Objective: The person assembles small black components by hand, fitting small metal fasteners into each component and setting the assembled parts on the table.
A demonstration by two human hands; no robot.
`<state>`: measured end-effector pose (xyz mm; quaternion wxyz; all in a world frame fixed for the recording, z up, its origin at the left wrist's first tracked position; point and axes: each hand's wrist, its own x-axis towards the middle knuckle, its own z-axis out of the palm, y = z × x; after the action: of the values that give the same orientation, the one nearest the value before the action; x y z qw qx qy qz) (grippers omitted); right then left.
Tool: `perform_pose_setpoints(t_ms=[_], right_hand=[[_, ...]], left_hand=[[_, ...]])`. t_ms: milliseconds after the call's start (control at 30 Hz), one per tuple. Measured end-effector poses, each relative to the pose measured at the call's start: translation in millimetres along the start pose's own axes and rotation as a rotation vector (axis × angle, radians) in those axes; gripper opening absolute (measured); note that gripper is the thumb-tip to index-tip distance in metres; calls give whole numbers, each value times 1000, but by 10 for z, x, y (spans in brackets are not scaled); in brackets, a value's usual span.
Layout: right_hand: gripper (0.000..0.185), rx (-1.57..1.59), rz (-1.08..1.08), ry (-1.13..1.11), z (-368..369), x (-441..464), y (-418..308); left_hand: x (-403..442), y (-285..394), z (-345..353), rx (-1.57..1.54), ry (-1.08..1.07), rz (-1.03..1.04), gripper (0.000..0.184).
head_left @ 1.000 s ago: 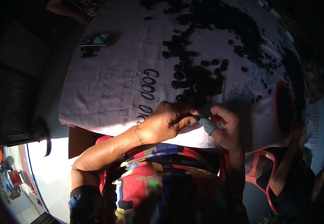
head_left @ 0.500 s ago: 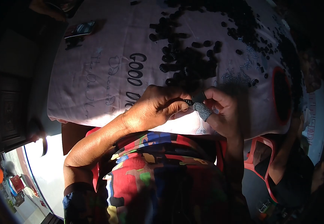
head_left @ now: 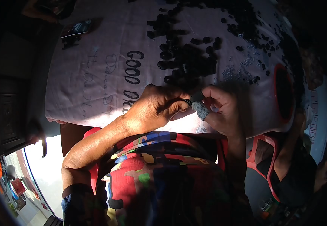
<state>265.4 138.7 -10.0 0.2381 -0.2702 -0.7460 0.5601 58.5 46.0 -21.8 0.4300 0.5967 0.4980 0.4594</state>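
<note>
1. The table, draped in a pale pink printed cloth [head_left: 73,88], spreads out before the seated person, its near edge just below their wrists.
2. A loose heap of small black rounded pieces [head_left: 191,62] lies beyond both hands, nearer the table's middle than its near edge.
3. A round container with a red rim [head_left: 275,86] sits by the right edge, dark inside, well apart from the hands.
4. The bare left hand [head_left: 150,109] is curled, thumb and forefinger pinched on something small.
5. The right hand [head_left: 224,109] comes in from the other side, thumb and forefinger bent close; I can't tell whether they grip or only touch.
6. A grey, grainy-textured thumb cover [head_left: 200,110] caps the right thumb, pointing back toward the left hand.
7. Between the hands is the tiny black ridged piece [head_left: 188,101], inward of the near edge. The left hand is nearer, since it holds it; the long axis seems to run left to right, roughly along that edge, though fingers hide much.
</note>
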Motion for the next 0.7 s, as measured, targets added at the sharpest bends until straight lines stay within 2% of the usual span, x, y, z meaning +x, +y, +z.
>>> perform_pose_setpoints(t_ms=[133, 233, 333, 567, 700], right_hand=[[18, -41, 3, 0, 9, 4, -11], [16, -75, -1, 6, 26, 9, -54], [15, -97, -10, 9, 34, 18, -76], [16, -141, -37, 12, 50, 42, -66], [20, -148, -85, 104, 80, 42, -75]], left_hand=[[-12, -6, 30, 20, 22, 19, 14], [-14, 27, 21, -10, 1, -93, 15], [-19, -47, 63, 13, 57, 11, 16], [-19, -90, 96, 16, 91, 12, 15], [41, -23, 83, 17, 100, 26, 13]])
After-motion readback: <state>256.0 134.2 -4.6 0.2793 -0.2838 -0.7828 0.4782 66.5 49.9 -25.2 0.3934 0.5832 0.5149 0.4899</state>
